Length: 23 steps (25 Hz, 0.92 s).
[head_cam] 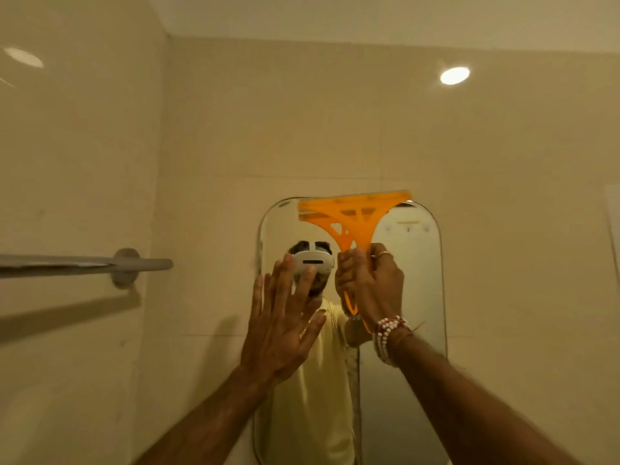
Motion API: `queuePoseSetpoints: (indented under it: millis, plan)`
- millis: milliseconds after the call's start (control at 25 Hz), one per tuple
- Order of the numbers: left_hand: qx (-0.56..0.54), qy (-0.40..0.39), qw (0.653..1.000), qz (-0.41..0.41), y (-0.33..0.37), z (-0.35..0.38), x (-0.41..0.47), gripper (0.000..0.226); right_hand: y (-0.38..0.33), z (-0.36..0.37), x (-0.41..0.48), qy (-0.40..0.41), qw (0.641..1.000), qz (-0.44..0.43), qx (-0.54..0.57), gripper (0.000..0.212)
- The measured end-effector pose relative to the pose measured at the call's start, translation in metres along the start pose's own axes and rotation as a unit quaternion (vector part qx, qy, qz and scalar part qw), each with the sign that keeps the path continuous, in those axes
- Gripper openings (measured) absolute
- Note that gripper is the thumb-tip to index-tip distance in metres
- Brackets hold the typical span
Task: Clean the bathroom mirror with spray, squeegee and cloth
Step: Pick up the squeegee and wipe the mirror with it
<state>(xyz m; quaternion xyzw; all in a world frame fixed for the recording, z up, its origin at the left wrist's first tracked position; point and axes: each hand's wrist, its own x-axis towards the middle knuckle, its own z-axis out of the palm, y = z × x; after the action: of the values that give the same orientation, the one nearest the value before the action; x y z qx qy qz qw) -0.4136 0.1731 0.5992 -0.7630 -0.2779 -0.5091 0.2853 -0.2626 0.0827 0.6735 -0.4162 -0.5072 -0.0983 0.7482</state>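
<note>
A tall mirror (pixel 407 297) with rounded corners hangs on the beige tiled wall ahead. An orange squeegee (pixel 354 213) lies with its blade across the mirror's top edge. My right hand (pixel 375 283), with bead bracelets at the wrist, grips the squeegee's handle. My left hand (pixel 285 317) is raised with fingers spread and straight in front of the mirror's left part; whether it touches the glass I cannot tell. The mirror reflects a person in a pale yellow shirt wearing a white headset. No spray bottle or cloth is in view.
A metal towel bar (pixel 84 265) juts out from the left wall at about head height. A round ceiling light (pixel 454 75) shines at the upper right. Beige tiles surround the mirror on all sides.
</note>
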Motion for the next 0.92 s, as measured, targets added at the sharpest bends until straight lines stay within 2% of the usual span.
queuePoseSetpoints:
  millis: [80,200,320,440,560,680,800,920]
  plan:
    - [0.037,-0.005,0.999,-0.027,-0.023,-0.010,-0.008,0.076,-0.012,0.030,-0.002,-0.036,0.999,0.039,0.007,0.016]
    - [0.037,0.017,0.998,-0.049,-0.043,-0.022,-0.022,0.082,-0.026,0.058,0.003,-0.040,0.998,0.039,-0.032,0.016]
    - [0.044,0.026,0.996,-0.075,-0.053,-0.033,-0.030,0.076,-0.031,0.072,0.011,-0.046,0.995,0.046,-0.074,0.026]
    - [0.049,0.031,0.994,-0.091,-0.058,-0.038,-0.029,0.073,-0.026,0.077,0.015,-0.053,0.995,0.049,-0.065,0.019]
    - [0.044,0.035,0.993,-0.108,-0.060,-0.038,-0.029,0.074,-0.015,0.076,0.006,-0.062,0.995,0.049,-0.053,0.021]
    - [0.037,0.027,0.991,-0.128,-0.055,-0.033,-0.035,0.074,0.011,0.066,-0.018,-0.103,0.989,0.050,-0.095,0.030]
    - [0.007,0.027,0.988,-0.154,-0.052,-0.029,-0.043,0.072,0.045,0.045,-0.062,-0.145,0.981,0.037,-0.126,0.031]
    - [-0.014,0.025,0.986,-0.164,-0.048,-0.030,-0.047,0.074,0.070,0.025,-0.111,-0.148,0.978,0.023,-0.144,0.028]
